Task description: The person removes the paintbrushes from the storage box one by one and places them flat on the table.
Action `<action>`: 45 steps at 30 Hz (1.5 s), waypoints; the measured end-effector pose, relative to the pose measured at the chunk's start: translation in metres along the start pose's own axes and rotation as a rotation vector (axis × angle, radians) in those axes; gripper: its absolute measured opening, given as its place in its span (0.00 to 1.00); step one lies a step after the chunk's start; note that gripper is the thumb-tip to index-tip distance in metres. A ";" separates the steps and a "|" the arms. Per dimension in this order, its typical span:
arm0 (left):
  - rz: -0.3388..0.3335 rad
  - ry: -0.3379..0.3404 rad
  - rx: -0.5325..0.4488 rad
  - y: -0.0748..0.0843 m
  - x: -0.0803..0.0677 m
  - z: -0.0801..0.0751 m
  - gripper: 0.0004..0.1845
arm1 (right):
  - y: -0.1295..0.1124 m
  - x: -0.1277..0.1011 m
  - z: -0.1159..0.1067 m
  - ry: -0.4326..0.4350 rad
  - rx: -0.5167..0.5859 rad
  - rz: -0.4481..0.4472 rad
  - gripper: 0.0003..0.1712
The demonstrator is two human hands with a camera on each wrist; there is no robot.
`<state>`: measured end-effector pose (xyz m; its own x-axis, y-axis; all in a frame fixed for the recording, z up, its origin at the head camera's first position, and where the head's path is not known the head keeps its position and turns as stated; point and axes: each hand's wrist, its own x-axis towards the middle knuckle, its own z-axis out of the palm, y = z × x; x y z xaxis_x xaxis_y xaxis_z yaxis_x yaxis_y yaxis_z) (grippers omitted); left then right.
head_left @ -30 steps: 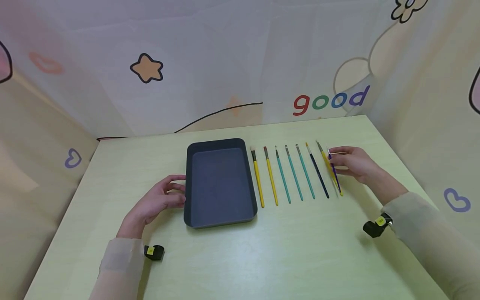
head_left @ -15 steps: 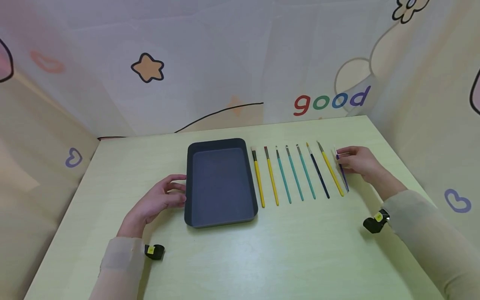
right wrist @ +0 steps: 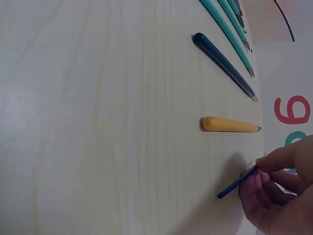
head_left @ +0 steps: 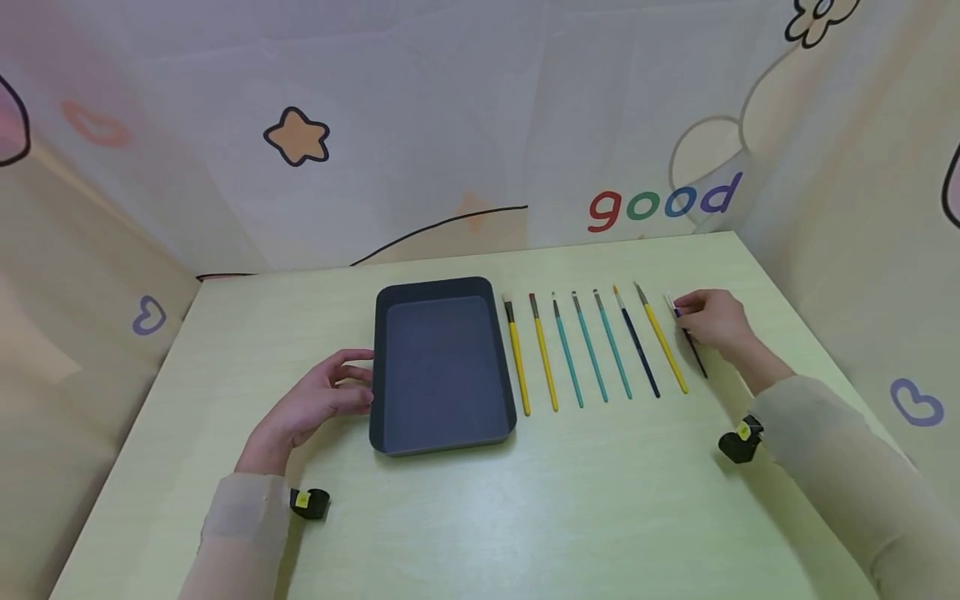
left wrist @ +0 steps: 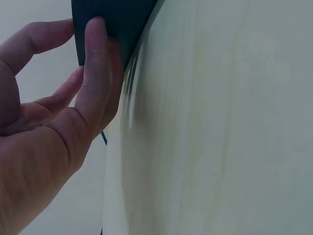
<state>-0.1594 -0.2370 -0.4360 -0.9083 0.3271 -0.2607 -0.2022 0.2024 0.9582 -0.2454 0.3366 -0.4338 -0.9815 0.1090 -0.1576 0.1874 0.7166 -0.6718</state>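
Here, the pale wood-grain tabletop (head_left: 525,500) is carrying a dark, matte, rounded-corner tray (head_left: 442,367), shallow-walled and holding nothing that shows. The left hand (head_left: 315,404) is resting at the tray's left wall, fingers relaxed and touching it, nothing gripped. Right of the tray, a row of slim brushes is lying parallel: two yellow brushes (head_left: 519,367), three teal brushes (head_left: 588,358), a navy brush (head_left: 637,350), another yellow one (head_left: 663,350). The right hand (head_left: 712,321) is pinching a thin dark-blue brush (head_left: 693,350) near its bristle end, its tail touching the tabletop at the row's far right, just beside the last yellow handle. The handles look smooth, glossy and tapered. Risk, as a judgement: the thin shaft is pinched far from its middle, so it could pivot or slip, and its tail could knock the neighbouring yellow brush out of line.
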 end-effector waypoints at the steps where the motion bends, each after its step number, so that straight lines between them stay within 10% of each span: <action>1: 0.000 0.001 0.000 0.000 0.000 0.000 0.37 | -0.001 0.000 0.000 0.010 -0.017 -0.011 0.20; 33: -0.001 0.001 0.055 -0.002 -0.001 -0.003 0.33 | 0.001 -0.004 0.007 0.070 -0.176 -0.137 0.19; 45: 0.078 0.119 0.150 0.001 -0.010 -0.013 0.28 | 0.003 -0.007 0.001 0.077 -0.164 -0.101 0.22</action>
<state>-0.1550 -0.2519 -0.4312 -0.9578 0.2375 -0.1618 -0.0806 0.3187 0.9444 -0.2384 0.3369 -0.4354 -0.9963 0.0786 -0.0353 0.0850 0.8282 -0.5539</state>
